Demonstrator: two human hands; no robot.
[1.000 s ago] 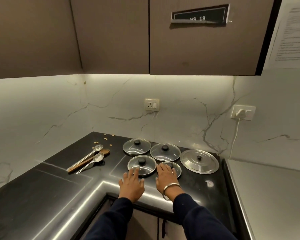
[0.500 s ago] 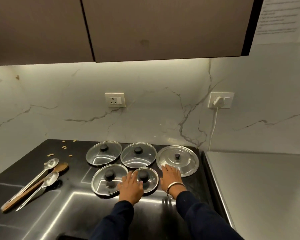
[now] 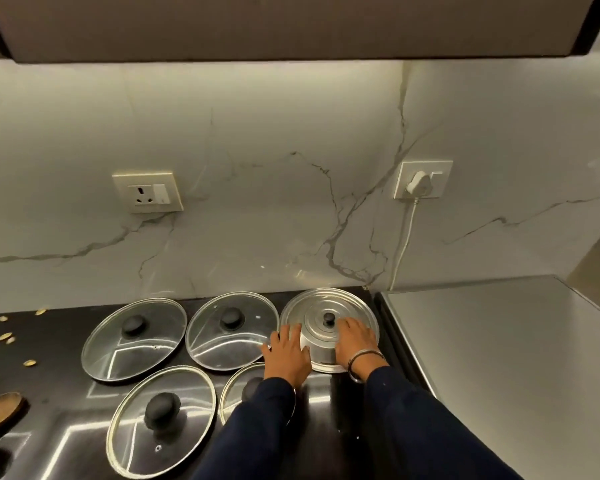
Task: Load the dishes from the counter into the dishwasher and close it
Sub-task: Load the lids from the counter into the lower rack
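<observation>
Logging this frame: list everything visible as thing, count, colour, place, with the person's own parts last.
glass lids: 4, clear with black knobs, on the black counter; one partly hidden under the left sleeve
steel lid: 1, silver, back right of the counter
wooden spoon: 1, brown, left edge, cut off
crumbs: several, yellowish, back left of the counter
empty socket: 1, white, on the marble wall
socket with plug: 1, white, cord hanging down
steel surface: 1, grey, right of the counter
cabinets: brown, overhead
left hand: flat at the steel lid's left edge
right hand: flat on the steel lid, bangle at the wrist
</observation>
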